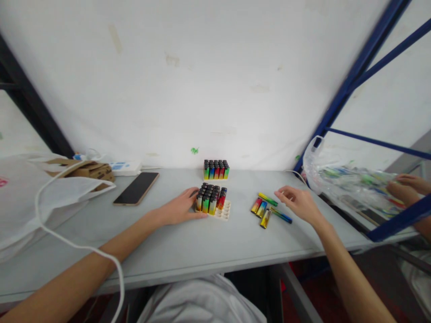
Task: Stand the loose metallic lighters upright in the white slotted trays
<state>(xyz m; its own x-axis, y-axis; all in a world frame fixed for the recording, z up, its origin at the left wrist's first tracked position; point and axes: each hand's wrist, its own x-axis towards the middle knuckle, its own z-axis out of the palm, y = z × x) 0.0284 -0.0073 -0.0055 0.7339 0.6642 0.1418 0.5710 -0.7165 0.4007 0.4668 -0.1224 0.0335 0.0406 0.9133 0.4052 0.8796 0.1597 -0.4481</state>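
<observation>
A pale tray (223,212) with round holes sits mid-table, and black-topped lighters (206,202) stand upright in most of it. Its right-hand holes are bare. My left hand (180,206) curls around the tray's left side, thumb along the front corner and fingers behind. Loose lighters (261,209) in red, blue, gold and green lie on the table to the right of the tray. Just right of these hovers my right hand (298,202), fingers bent and a little apart, with nothing visible in them. Closest to its fingertips is a green lighter (268,199).
Against the wall stands a second block of upright lighters (216,169). A phone (136,188) lies at left, near a white plastic bag (20,202), a cardboard box (97,174) and a white cable (84,246). Blue metal posts (340,98) rise at right; another person's hands (404,186) show beyond.
</observation>
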